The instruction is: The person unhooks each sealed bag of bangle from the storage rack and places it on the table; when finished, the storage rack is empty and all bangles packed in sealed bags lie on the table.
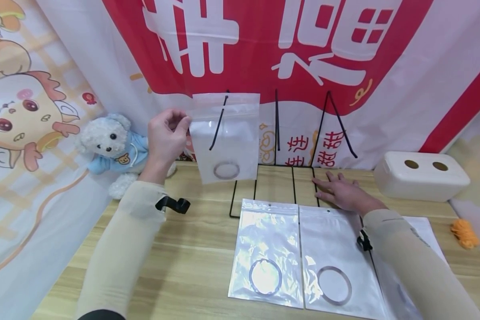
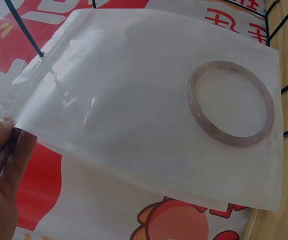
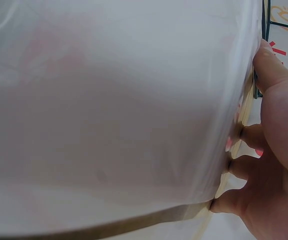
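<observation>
The bag (image 1: 240, 138) in your left hand (image 1: 168, 133) is milky white, and the bangle (image 2: 193, 97) inside it is dusky pink. Your sleeves (image 1: 132, 231) are plain cream. Toward the near edge of the surface (image 1: 192, 258), which is pale tan wood with a streaky grain, you have silvery-white bags (image 1: 268, 240) showing greyish rings (image 1: 319, 284). The rack (image 1: 277, 120) is black. At the far left corner is a white plush bear (image 1: 104, 138) in light blue; toward the far right corner, a white box (image 1: 420, 178); near the right edge, an orange bundle (image 1: 465, 233).
</observation>
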{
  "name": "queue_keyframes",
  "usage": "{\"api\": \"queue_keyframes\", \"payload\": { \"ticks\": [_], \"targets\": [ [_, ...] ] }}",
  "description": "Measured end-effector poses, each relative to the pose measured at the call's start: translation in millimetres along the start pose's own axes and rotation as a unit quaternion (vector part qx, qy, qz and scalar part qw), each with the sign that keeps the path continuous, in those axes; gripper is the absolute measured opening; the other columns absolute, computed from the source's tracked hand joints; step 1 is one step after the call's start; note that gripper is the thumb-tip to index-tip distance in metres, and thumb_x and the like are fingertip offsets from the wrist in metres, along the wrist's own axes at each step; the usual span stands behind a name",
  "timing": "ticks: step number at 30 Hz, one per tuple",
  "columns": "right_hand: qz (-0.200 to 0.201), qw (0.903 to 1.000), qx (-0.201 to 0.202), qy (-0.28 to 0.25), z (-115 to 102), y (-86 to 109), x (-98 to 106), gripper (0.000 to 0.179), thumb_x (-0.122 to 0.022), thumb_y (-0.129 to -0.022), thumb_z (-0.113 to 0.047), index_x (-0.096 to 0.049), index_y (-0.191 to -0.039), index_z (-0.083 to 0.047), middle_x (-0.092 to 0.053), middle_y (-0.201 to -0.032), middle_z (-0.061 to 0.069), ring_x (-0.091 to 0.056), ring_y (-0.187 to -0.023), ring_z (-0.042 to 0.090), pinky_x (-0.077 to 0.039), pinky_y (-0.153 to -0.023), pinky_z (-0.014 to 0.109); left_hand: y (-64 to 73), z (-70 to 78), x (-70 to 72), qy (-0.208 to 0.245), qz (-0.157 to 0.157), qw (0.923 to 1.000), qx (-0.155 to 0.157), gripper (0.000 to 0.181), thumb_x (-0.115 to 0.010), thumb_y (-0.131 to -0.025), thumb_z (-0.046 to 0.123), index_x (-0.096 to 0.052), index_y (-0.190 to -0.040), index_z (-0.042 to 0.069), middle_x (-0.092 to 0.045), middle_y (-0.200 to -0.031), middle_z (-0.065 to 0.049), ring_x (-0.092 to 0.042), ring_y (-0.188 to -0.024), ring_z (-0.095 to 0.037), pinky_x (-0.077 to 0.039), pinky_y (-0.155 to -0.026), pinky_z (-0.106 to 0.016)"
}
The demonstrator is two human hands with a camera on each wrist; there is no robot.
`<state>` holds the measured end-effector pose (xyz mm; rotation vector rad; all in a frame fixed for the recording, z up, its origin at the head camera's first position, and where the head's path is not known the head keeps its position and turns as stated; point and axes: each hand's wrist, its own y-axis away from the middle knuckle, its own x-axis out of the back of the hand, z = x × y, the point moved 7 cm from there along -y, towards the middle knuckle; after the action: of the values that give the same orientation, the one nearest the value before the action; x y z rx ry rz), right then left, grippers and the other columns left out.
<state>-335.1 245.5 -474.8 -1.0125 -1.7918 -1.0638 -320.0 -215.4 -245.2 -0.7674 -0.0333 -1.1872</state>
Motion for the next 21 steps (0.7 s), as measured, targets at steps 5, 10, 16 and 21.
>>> {"api": "queue_keyframes", "payload": {
  "ticks": [5, 10, 16, 21],
  "targets": [
    [0.002, 1.0, 0.001, 0.0, -1.1, 1.4, 0.8, 0.072, -0.046, -0.11, -0.063, -0.034, -0.171, -0.025, -0.007, -0.177, 0.034, 0.001, -0.156, 0.071, 0.001, -0.114, 0.093, 4.7, 1.0, 2.5, 0.02, 0.0, 0.9997, -0.012, 0.022, -0.068, -0.107, 0.017, -0.074, -0.119, 0.0, -0.076, -0.115, -0.017, -0.072, -0.09, -0.017, -0.062, -0.086, -0.017],
    [0.004, 1.0, 0.005, 0.0, -1.6, 2.2, 1.2, 0.072, -0.045, -0.111, -0.063, -0.034, -0.171, -0.024, -0.007, -0.177, 0.034, 0.001, -0.156, 0.071, 0.001, -0.113, 0.093, 9.7, 0.0, 5.7, 0.03, 0.0, 0.9994, -0.018, 0.023, -0.07, -0.106, 0.017, -0.074, -0.12, -0.001, -0.076, -0.114, -0.016, -0.07, -0.088, -0.012, -0.061, -0.083, -0.014],
    [0.0, 1.0, -0.001, -0.004, -1.6, 1.6, 0.7, 0.072, -0.046, -0.111, -0.063, -0.033, -0.171, -0.025, -0.006, -0.177, 0.034, 0.002, -0.157, 0.07, 0.002, -0.114, 0.092, 14.4, 1.9, 11.2, 0.045, 0.005, 0.9984, -0.033, 0.021, -0.071, -0.105, 0.014, -0.075, -0.115, -0.005, -0.075, -0.107, -0.017, -0.068, -0.085, -0.007, -0.058, -0.079, -0.011],
    [-0.001, 1.0, -0.004, -0.006, -1.7, 1.6, 0.9, 0.072, -0.047, -0.111, -0.063, -0.034, -0.171, -0.024, -0.005, -0.177, 0.034, 0.003, -0.157, 0.07, 0.003, -0.115, 0.092, 18.9, 2.4, 15.8, 0.059, 0.01, 0.9974, -0.04, 0.018, -0.072, -0.103, 0.01, -0.075, -0.11, -0.006, -0.074, -0.099, -0.012, -0.068, -0.081, -0.005, -0.057, -0.072, -0.012]
  ]
}}
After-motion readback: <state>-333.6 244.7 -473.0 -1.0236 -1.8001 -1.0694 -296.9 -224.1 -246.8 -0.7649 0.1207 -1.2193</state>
